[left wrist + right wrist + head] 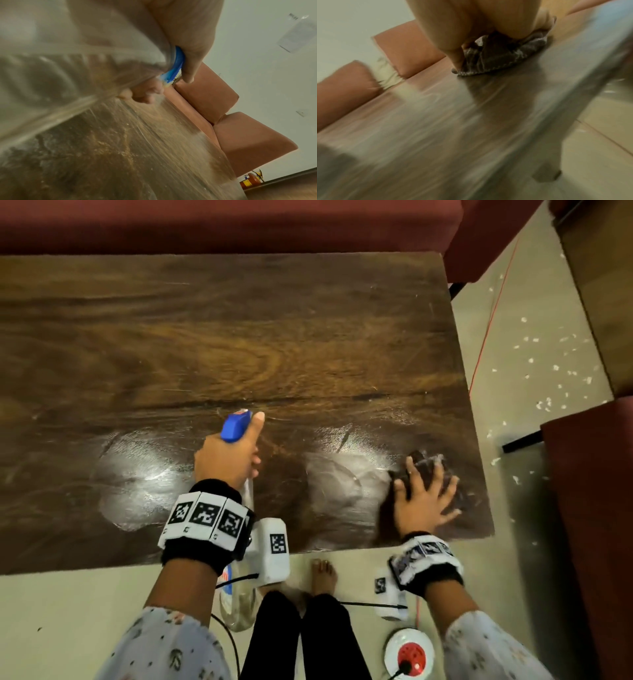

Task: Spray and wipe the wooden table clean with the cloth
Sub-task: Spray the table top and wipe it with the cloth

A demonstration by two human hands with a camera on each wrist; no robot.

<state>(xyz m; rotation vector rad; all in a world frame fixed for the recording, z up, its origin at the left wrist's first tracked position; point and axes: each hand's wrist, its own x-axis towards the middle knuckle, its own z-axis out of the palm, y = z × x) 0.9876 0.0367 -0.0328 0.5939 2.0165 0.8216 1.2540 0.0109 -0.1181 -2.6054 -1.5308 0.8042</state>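
A dark wooden table [212, 344] fills the head view, with wet glossy patches near its front edge. My left hand [229, 453] grips a clear spray bottle [239, 604] with a blue head [234, 424], held above the table's front middle, nozzle pointing away from me. In the left wrist view the bottle [65, 56] fills the upper left and its blue head [175, 67] sits under my thumb. My right hand [423, 498] lies flat with spread fingers on a dark brown cloth [419, 462] at the table's front right corner. The right wrist view shows the cloth [496, 59] bunched under my fingers.
A maroon sofa [222, 224] runs along the table's far side, with another maroon seat [596, 491] at right. White scraps litter the floor [534, 364] by a red cable [486, 333]. A red-and-white round device [409, 654] and my bare foot [323, 573] are below the table's front edge.
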